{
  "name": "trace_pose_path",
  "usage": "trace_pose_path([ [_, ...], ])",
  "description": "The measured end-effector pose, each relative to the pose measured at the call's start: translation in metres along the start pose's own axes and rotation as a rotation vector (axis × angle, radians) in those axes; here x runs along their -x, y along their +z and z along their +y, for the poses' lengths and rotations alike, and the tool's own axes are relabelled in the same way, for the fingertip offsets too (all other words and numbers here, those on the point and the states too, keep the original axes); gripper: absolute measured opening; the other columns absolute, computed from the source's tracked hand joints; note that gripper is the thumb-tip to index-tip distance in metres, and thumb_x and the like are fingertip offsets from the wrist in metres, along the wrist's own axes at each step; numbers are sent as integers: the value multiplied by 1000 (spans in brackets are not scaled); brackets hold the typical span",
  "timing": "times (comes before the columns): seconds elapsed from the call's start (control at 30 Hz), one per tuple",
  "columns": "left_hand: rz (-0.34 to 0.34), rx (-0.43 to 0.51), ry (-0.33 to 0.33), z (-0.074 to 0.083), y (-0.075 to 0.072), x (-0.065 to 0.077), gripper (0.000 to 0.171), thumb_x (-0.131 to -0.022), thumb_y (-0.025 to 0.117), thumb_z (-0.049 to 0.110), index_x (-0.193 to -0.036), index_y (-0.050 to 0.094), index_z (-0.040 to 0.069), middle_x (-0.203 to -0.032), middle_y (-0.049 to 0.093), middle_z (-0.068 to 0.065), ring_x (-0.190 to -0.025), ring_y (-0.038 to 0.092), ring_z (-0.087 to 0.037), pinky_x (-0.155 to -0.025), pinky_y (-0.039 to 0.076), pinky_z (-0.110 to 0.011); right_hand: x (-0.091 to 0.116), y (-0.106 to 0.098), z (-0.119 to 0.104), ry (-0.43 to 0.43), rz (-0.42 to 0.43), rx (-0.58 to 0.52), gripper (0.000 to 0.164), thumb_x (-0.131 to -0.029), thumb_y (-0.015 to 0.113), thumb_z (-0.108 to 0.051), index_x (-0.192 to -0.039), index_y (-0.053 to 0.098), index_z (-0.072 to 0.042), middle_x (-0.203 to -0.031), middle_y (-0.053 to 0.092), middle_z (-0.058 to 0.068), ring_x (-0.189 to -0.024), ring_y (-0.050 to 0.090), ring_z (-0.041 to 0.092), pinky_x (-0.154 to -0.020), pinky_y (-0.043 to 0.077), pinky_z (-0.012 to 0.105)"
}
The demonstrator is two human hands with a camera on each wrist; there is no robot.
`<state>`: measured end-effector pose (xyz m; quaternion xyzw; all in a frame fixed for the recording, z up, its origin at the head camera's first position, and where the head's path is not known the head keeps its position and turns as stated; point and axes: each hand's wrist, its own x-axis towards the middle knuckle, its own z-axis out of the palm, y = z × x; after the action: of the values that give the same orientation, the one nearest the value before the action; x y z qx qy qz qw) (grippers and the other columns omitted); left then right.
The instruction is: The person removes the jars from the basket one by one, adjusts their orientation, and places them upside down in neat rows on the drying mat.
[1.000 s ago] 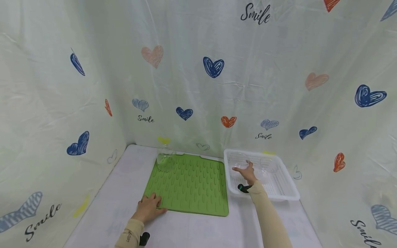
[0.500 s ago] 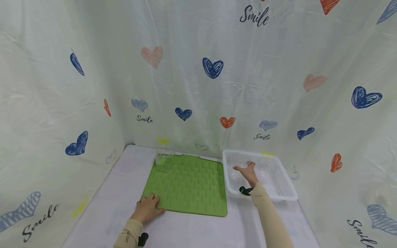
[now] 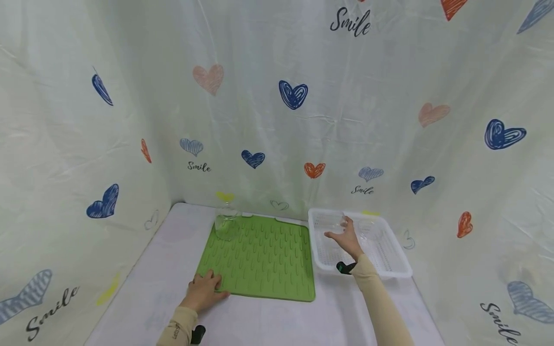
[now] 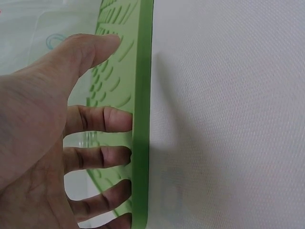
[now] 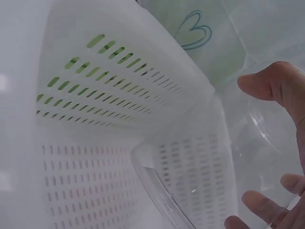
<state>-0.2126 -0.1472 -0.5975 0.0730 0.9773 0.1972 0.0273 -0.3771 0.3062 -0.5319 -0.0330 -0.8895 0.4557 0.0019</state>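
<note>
My left hand (image 3: 202,292) rests at the near left corner of a green ridged mat (image 3: 264,257). In the left wrist view, its spread fingers (image 4: 102,157) reach onto the mat's edge with the thumb apart. My right hand (image 3: 347,240) is inside a white perforated plastic basket (image 3: 391,257). Its thumb and fingers curve round a clear vessel (image 5: 248,152), which lies tilted with its rim toward the basket floor in the right wrist view. Another clear vessel (image 3: 227,223), with a narrower top, stands on the mat's back left corner.
More clear ware (image 3: 370,230) lies in the basket, right of my right hand. The white-covered table (image 3: 277,322) extends in front of the mat. A curtain (image 3: 259,120) printed with hearts closes off the back and both sides.
My right hand has shifted slightly toward the back of the basket, its fingers now higher in view. The left hand stays at the mat corner. The head view has turned slightly.
</note>
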Motion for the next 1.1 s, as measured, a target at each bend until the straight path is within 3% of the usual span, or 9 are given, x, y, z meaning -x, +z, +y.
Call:
trace_pose_path([
  [0.3, -10, 17, -10, 1, -1, 0, 41, -78, 75, 47, -77, 48, 16, -86, 42, -3, -83, 45, -35, -71, 45, -57, 7, 0, -23, -78, -35, 68, 107, -76, 81, -36, -153, 11, -9, -148, 29, 29, -135, 34, 47, -102, 41, 61],
  [0.8, -8, 19, -7, 3, -6, 1, 41, -78, 75, 46, -77, 49, 15, -86, 42, -3, -83, 45, -35, -72, 45, -60, 32, 7, -74, -217, 34, 287, 104, -72, 83, -40, -151, 20, -14, -140, 39, 24, -126, 42, 45, -99, 41, 62],
  [1.1, -30, 15, -21, 2, -3, 0, 41, -79, 75, 46, -76, 47, 16, -86, 42, -3, -81, 42, -32, -68, 44, -54, 47, 12, -98, -320, 42, 386, 102, -68, 83, -41, -150, 26, -18, -139, 44, 19, -125, 43, 41, -101, 36, 63],
])
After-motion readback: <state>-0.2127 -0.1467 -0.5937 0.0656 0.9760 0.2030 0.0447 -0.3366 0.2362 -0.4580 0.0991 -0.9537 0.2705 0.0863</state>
